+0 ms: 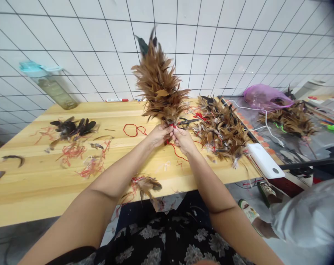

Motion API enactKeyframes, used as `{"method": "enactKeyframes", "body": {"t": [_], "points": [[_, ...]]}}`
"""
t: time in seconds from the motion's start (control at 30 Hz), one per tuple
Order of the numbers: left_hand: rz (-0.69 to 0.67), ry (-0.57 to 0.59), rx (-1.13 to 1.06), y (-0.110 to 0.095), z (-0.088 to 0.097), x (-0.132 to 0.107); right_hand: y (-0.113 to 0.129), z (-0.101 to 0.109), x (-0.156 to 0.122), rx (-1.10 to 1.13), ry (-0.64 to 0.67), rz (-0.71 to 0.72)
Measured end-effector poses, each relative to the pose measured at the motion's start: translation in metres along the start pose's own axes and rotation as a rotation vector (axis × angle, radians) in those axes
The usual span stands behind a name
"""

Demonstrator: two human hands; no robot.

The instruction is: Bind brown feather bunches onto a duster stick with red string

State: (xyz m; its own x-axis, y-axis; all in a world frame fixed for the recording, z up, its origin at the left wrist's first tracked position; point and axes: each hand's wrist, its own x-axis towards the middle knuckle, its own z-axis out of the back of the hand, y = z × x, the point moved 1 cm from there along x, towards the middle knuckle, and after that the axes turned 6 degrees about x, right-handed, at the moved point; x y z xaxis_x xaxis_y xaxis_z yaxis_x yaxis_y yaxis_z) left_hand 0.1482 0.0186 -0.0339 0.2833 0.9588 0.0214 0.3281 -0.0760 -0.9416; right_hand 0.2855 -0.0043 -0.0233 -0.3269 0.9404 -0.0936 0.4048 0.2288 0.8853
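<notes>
My left hand (158,134) and my right hand (183,140) meet at the base of an upright bundle of brown feathers (159,84), which rises above the wooden table (45,191). Both hands pinch the bundle's lower end, where red string (176,151) is wound and trails down towards me. A loop of the same red string (133,129) lies on the table just left of my left hand. Scissors (187,121) lie right behind my hands.
A heap of loose brown feathers (220,127) lies to the right, dark feathers (73,127) and red string scraps (73,151) to the left. A water bottle (52,86) stands at the wall. A white power bank (264,160) sits at the table's right edge. Another person's feet (262,200) are at lower right.
</notes>
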Motion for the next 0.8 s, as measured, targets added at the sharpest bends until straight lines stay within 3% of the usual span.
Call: {"method": "enactKeyframes", "body": {"t": [0.33, 0.47, 0.67, 0.8], "points": [[-0.079, -0.139, 0.038, 0.004, -0.005, 0.001, -0.01, -0.006, 0.0, 0.059, -0.134, 0.041], [-0.083, -0.092, 0.074, 0.001, -0.003, 0.0, -0.003, -0.003, -0.002, 0.074, -0.138, 0.042], [-0.053, 0.034, 0.175, -0.008, 0.001, -0.003, 0.007, -0.001, -0.005, 0.135, 0.034, -0.099], [-0.076, 0.057, 0.201, -0.01, 0.001, -0.004, 0.012, -0.004, -0.008, 0.128, -0.001, -0.154]]}}
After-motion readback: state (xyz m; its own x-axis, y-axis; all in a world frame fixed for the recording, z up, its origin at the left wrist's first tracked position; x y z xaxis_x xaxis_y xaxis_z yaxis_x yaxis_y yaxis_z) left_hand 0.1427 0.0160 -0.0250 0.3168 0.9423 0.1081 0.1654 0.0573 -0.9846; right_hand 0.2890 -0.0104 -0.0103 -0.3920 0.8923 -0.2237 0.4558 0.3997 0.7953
